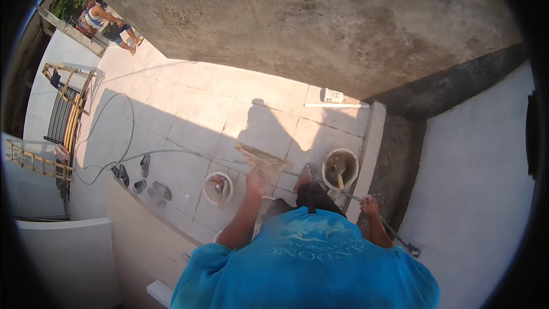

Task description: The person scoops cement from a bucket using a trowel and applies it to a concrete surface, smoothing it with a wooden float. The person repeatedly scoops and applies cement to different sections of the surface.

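Observation:
My left hand is closed on the near edge of a flat tan board, held out above the floor left of my foot. My right hand grips a thin grey-green hose, which runs on past it to a dark fitting by the white wall. Between my foot and the ledge stands a pale bucket with grey mortar inside. A trowel with a yellowish handle rests in it.
A smaller bucket with tools stands left of my left hand. Several dark sandals lie near a low wall. Bamboo ladders lean at far left, where another person is. A rough plastered wall rises ahead; a raised ledge runs along the right.

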Demonstrator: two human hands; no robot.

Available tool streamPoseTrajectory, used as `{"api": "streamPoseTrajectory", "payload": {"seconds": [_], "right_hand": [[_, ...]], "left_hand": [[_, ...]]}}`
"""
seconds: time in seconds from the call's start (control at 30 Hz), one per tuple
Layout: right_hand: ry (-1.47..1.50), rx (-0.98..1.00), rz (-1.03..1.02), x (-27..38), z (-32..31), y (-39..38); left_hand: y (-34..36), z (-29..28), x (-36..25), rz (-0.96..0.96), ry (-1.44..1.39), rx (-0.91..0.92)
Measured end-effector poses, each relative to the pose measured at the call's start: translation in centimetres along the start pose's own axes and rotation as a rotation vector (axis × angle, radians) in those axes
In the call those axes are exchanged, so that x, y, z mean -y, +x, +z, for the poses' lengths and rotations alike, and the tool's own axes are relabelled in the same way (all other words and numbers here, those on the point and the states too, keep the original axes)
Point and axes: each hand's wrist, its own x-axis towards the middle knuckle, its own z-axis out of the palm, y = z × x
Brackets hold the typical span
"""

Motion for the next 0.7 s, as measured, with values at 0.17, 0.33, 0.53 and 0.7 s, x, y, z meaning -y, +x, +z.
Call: {"api": "streamPoseTrajectory", "payload": {"seconds": [0.17, 0.33, 0.53, 0.7], "right_hand": [[-0.431, 0.030, -0.243, 22.0, 2.7, 3.8], [-0.393, -0.062, -0.883, 36.3, 7.5, 3.3], [-0.497, -0.277, -1.242, 42.2, 12.3, 8.6], [-0.706, -0.534, -0.825, 46.3, 10.1, 15.1]], "left_hand": [[4.3, 11.0, -6.2, 0.067, -0.129, 0.256], [4.4, 20.5, -7.4, 0.231, 0.170, 0.334], [6.7, 32.5, -7.3, -0.115, 0.398, 0.489], [12.1, 41.7, -6.0, -0.292, 0.678, 0.702]]}}
